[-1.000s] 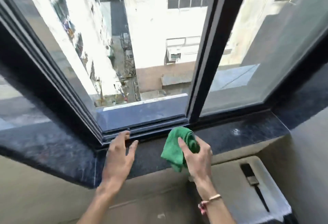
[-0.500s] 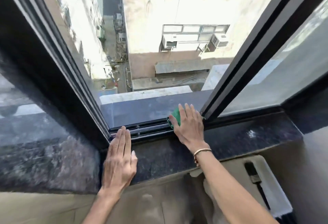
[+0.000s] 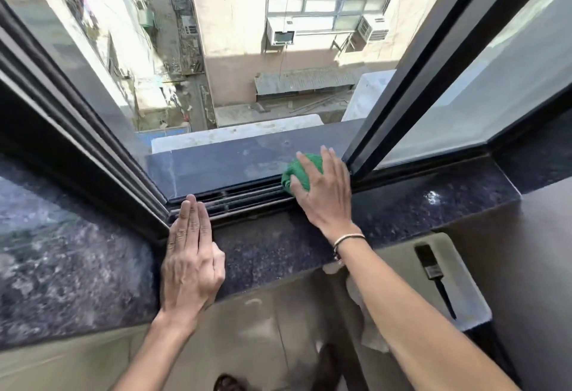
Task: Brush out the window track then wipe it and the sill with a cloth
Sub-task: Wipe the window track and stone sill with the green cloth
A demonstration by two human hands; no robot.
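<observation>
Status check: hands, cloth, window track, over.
Right hand pressing bunched green cloth into dark metal window track, right end. Left hand flat on speckled dark stone sill, empty. Black-bristled paintbrush parked aside; track unobstructed.

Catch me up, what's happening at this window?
A person is wiping the window track with a green cloth. The right hand presses the bunched cloth into the track's right end, beside the sliding sash frame. The left hand lies flat on the dark stone sill, fingertips at the track. The brush sits unused on a ledge below the sill.
</observation>
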